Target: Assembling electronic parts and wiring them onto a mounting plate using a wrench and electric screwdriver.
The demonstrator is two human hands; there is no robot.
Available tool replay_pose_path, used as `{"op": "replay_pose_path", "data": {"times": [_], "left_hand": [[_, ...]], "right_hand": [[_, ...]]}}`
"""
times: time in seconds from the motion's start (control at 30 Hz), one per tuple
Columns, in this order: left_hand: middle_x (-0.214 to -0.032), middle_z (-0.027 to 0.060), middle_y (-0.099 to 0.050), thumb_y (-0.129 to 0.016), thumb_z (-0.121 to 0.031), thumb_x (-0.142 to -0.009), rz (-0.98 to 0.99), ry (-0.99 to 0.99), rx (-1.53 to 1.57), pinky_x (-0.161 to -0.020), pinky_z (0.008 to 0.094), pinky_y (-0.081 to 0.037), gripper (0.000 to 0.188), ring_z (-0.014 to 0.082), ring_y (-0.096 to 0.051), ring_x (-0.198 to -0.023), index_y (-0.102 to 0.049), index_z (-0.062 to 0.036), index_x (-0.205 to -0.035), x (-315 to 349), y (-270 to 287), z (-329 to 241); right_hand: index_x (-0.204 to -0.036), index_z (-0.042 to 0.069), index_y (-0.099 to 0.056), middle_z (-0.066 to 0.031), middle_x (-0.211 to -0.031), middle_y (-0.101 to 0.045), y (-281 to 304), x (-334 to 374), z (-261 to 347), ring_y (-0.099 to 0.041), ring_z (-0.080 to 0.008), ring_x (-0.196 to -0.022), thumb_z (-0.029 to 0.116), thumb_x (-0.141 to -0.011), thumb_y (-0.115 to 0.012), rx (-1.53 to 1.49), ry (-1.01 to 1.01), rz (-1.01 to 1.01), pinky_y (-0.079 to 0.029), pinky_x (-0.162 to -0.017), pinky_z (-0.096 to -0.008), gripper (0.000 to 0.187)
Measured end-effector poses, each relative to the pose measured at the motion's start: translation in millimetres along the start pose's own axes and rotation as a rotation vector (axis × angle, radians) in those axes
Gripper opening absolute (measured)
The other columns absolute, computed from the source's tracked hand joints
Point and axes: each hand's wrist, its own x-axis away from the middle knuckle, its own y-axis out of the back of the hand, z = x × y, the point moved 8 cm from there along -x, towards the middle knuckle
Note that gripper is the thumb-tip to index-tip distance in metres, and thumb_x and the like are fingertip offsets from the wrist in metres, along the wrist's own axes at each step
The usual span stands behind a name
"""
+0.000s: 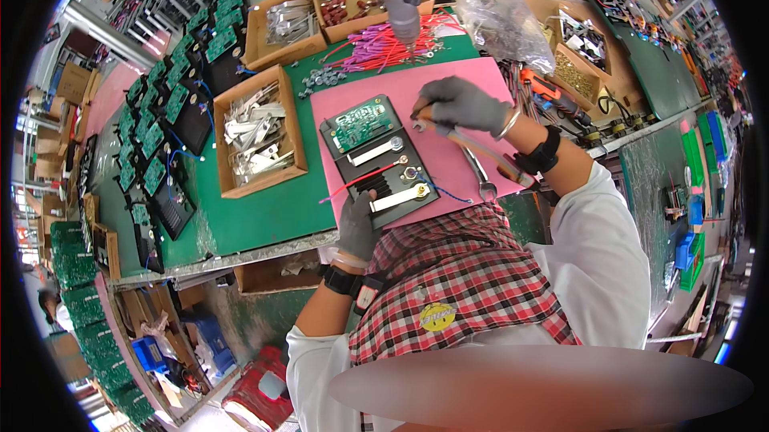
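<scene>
A worker's gloved left hand [358,228] pinches the near-left corner of a black plate [386,186], thumb on top, as the right hand [465,104] curls closed around a blurred, wrench-like tool [503,165]. The plate lies on a pink mat [436,164] at the green desk's [272,220] near edge. Good handling probably means holding the plate flat, the red wire [364,179] clear of the tool. Circuit boards [152,140] crowd the desk's left end; a power driver [400,8] hangs over its far edge; metal shelving [104,32] stands beyond.
</scene>
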Motion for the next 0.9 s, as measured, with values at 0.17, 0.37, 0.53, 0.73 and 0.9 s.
{"op": "replay_pose_path", "data": {"times": [0.17, 0.37, 0.53, 0.73, 0.9], "left_hand": [[-0.093, 0.018, -0.054, -0.064, 0.008, -0.057, -0.008, 0.028, 0.149, -0.069, 0.0392, -0.045, 0.05, 0.0351, -0.053, -0.083, -0.049, -0.0039, -0.104, -3.3, -1.1, -2.8], [-0.092, 0.0153, -0.056, -0.069, 0.003, -0.055, 0.046, 0.088, 0.056, -0.073, 0.0381, -0.045, 0.052, 0.0341, -0.053, -0.086, -0.05, -0.0019, -0.103, 4.3, -11.9, 11.9], [-0.093, 0.0184, -0.053, -0.065, 0.007, -0.057, 0.09, 0.187, 0.043, -0.071, 0.0392, -0.044, 0.049, 0.0352, -0.051, -0.085, -0.052, -0.0041, -0.104, 0.6, -7.1, 6.3], [-0.092, 0.0158, -0.057, -0.074, -0.001, -0.053, 0.075, 0.115, -0.017, -0.074, 0.0369, -0.046, 0.057, 0.0325, -0.054, -0.087, -0.051, -0.0018, -0.106, 2.7, -10.5, 10.0], [-0.091, 0.0164, -0.057, -0.072, -0.003, -0.057, -0.023, 0.049, 0.021, -0.073, 0.0364, -0.046, 0.051, 0.0321, -0.055, -0.085, -0.052, -0.001, -0.104, -0.2, -6.2, 4.0]], "right_hand": [[-0.089, 0.005, -0.059, -0.012, -0.073, -0.059, -39.8, -38.9, -3.0, -0.06, -0.0254, -0.076, 0.017, -0.078, -0.051, 0.545, 0.144, -0.044, -0.045, -0.07, -0.0371, 0.018], [-0.087, 0.008, -0.059, -0.0133, -0.076, -0.061, -56.3, -52.1, -1.6, -0.059, -0.0313, -0.075, 0.014, -0.075, -0.051, 0.693, 0.1, -0.005, -0.045, -0.07, -0.0421, 0.015], [-0.088, 0.008, -0.057, -0.0139, -0.079, -0.06, -66.3, -58.9, -3.4, -0.059, -0.0315, -0.077, 0.017, -0.077, -0.05, 0.779, 0.063, 0.082, -0.045, -0.071, -0.042, 0.016], [-0.084, 0.007, -0.056, -0.0136, -0.074, -0.059, -65.3, -71.6, -11.4, -0.058, -0.0322, -0.073, 0.015, -0.075, -0.05, 0.753, 0.082, 0.083, -0.044, -0.068, -0.043, 0.014], [-0.084, 0.007, -0.056, -0.0135, -0.075, -0.059, -65.2, -66.6, -8.4, -0.058, -0.0321, -0.073, 0.014, -0.074, -0.05, 0.823, 0.086, 0.101, -0.044, -0.068, -0.043, 0.014]]}}
